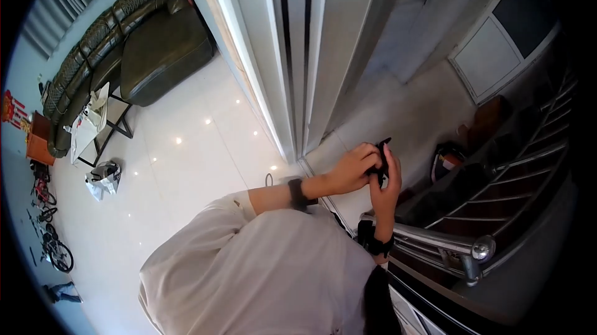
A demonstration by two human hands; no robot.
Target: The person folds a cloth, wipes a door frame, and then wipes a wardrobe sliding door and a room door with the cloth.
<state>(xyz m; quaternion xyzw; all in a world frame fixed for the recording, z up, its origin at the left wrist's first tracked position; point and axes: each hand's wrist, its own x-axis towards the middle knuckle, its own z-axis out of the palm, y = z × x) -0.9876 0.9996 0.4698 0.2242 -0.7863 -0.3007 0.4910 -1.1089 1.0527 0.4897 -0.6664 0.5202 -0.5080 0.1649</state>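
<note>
A small black object [382, 160] is held between my two hands, right of the view's centre. My left hand [356, 169] reaches in from the left, its fingers bent and closed on the object's near side. From below comes my right hand [387, 191], with thumb and fingers pressed around the same object. The fingers partly cover it, so its exact shape is hard to make out. Black bands sit on both wrists. A light-coloured shirt [261, 266] fills the lower middle of the view.
A metal stair railing [435, 237] runs close to my right forearm. White door frames [273, 55] rise above the hands. At the left are a dark leather sofa [165, 55], a low table [90, 123], bags [104, 179] and bicycles [59, 254]. A person's legs [63, 292] show at lower left.
</note>
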